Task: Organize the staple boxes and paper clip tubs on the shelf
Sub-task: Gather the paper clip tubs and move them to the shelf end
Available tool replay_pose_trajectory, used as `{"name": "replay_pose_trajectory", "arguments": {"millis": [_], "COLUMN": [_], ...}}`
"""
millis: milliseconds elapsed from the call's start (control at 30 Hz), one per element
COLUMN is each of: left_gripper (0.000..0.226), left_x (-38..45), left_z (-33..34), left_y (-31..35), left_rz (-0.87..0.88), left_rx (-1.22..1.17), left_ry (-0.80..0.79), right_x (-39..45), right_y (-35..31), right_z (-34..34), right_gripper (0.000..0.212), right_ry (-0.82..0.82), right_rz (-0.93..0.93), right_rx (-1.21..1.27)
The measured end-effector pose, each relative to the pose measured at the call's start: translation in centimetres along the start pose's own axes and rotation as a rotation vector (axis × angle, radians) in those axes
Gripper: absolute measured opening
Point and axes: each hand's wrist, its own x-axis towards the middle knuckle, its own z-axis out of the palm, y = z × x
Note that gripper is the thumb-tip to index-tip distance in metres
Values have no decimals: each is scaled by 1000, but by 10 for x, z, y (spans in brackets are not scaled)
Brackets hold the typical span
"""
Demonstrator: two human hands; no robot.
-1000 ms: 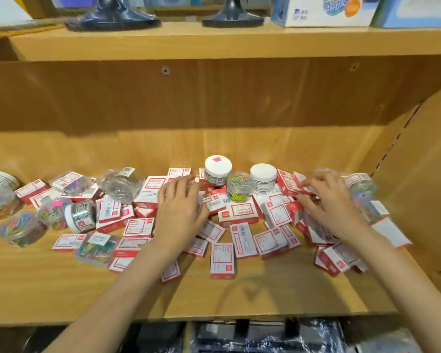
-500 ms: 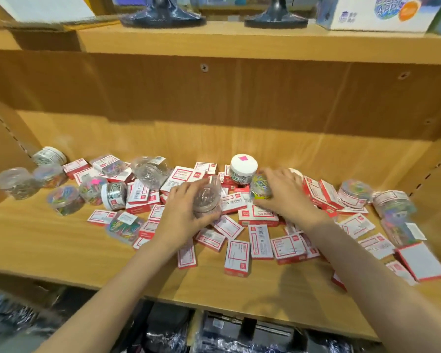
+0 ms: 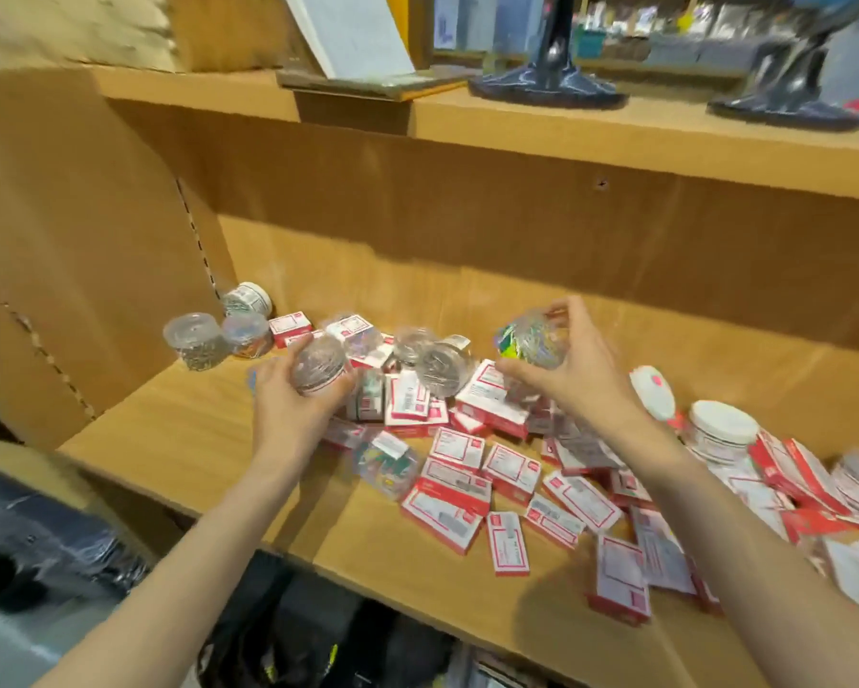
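A wooden shelf [image 3: 208, 439] carries a scatter of red and white staple boxes [image 3: 459, 508] from centre toward 4 o'clock. Left hand [image 3: 293, 409] curls its grip round a clear tub [image 3: 318, 365] of silver clips. Right hand [image 3: 574, 374], at 1 o'clock of it, pinches a tub of coloured clips [image 3: 529, 340] held above the boxes. More tubs [image 3: 196, 340] stand at 10 o'clock.
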Motion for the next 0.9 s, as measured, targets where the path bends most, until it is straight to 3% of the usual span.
{"name": "replay_pose_trajectory", "arguments": {"millis": [167,267,367,567,667,800,900], "left_gripper": [63,58,54,48,46,45,49], "left_x": [37,52,61,73,73,68,68], "left_z": [-93,-127,-146,-160,-156,-143,-130], "left_y": [-44,-69,-87,-100,-104,-100,-96], "left_rz": [39,84,169,282,420,559,612], "left_rx": [241,470,553,700,822,877,883], "left_ry": [133,95,42,-9,35,-2,-68], "right_x": [28,38,41,46,45,46,52], "right_y": [-79,-117,-142,-151,-145,-135,-113], "right_z": [93,157,209,270,284,265,223], "right_gripper": [60,61,66,65,57,35,28], "right_ry": [-293,-433,-505,-344,-385,-294,-301], "right_rz": [-164,-231,-300,-366,-385,-333,-241], "right_rx": [84,47,34,-101,-258,-200,-334]}}
